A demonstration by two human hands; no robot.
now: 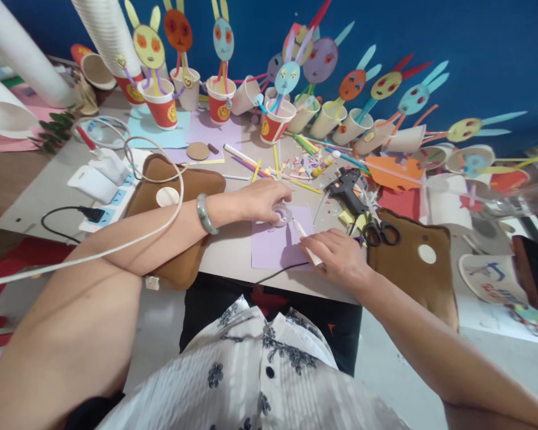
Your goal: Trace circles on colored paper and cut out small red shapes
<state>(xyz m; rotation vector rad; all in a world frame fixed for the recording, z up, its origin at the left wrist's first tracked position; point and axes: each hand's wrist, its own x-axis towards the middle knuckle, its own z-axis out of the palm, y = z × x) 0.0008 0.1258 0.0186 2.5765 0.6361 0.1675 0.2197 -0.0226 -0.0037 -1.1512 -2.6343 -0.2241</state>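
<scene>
A sheet of lilac paper [273, 254] lies on the table in front of me. My left hand [262, 202] holds a roll of clear tape [282, 215] down against its upper part, fingers curled over the roll. In my right hand [338, 258] is a white marker [301, 230], gripped like a pen. Its tip points at the paper, just right of the tape roll; I cannot tell if it touches. A small dark mark shows on the paper left of the roll.
A black glue gun [347, 190] and black-handled scissors [382, 233] lie right of the paper. Paper cups with rabbit-faced figures [159, 104] line the back. Brown cushions [412, 263] flank me. A white cable [130, 242] crosses my left arm near a power strip [110, 209].
</scene>
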